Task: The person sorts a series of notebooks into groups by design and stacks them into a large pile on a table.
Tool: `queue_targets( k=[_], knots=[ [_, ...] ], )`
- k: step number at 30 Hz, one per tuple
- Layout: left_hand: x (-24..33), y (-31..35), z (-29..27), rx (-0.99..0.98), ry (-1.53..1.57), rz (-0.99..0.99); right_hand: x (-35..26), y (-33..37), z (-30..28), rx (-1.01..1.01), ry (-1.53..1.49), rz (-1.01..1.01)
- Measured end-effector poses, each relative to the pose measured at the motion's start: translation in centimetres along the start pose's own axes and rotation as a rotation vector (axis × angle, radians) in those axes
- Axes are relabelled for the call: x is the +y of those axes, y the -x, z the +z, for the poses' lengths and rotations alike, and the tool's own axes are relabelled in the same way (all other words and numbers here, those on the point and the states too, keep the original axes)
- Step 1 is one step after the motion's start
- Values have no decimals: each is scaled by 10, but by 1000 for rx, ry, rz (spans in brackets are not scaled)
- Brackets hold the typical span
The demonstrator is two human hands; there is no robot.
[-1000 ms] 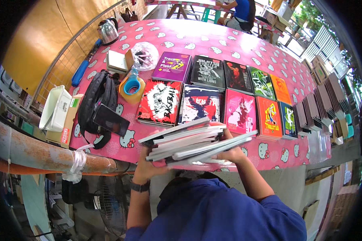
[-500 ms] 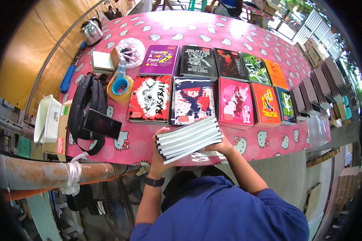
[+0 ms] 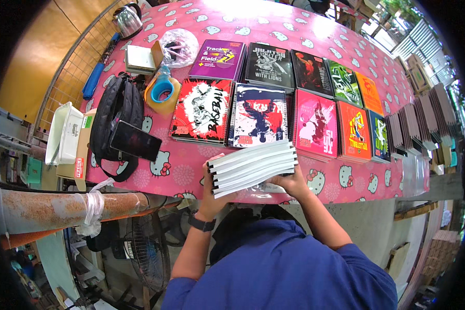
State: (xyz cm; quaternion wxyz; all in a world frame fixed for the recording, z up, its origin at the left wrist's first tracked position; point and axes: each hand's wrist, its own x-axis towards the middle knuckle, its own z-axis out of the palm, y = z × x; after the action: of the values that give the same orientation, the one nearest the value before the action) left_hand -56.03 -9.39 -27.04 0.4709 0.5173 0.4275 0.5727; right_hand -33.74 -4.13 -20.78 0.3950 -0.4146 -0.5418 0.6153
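Note:
A thick stack of notebooks (image 3: 254, 169) is held between my two hands over the table's near edge, its white page edges facing up toward me. My left hand (image 3: 212, 191) grips the stack's left end, the fingers partly hidden behind it. At the other end, my right hand (image 3: 293, 182) clasps the lower right corner. Just beyond lie piles of spiral notebooks in two rows: a red and white one (image 3: 201, 111), a white and navy one (image 3: 260, 114), a pink one (image 3: 316, 124) and an orange one (image 3: 354, 130) stand nearest, with a purple one (image 3: 218, 59) and a black one (image 3: 268, 66) behind.
To the left lie a black bag (image 3: 113, 121), a smartphone (image 3: 135, 141), a tape roll with a blue core (image 3: 162, 91) and a white plastic tub (image 3: 64, 135). Grey stacks (image 3: 416, 121) line the right side. A rusty pipe (image 3: 62, 209) and a fan (image 3: 149, 253) are at the lower left.
My view has shifted, so the table's things sit slightly differently in the picture. Both hands still hold the notebook stack, which is tilted a little less.

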Motion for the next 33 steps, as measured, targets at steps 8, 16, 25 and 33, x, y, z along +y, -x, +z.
queue_targets(
  k=[8, 16, 25, 33],
  knots=[
    [19, -4, 7, 108, -97, -24, -28, 4, -29, -166, 182, -74],
    [31, -2, 12, 43, -29, -27, -37, 1, -34, -374, 209, -35],
    [13, 14, 21, 157, -51, -40, 0, 6, -16, -167, 153, -166],
    [-10, 22, 23, -19, -141, -54, 32, 18, -44, -155, 159, 79]
  ],
)
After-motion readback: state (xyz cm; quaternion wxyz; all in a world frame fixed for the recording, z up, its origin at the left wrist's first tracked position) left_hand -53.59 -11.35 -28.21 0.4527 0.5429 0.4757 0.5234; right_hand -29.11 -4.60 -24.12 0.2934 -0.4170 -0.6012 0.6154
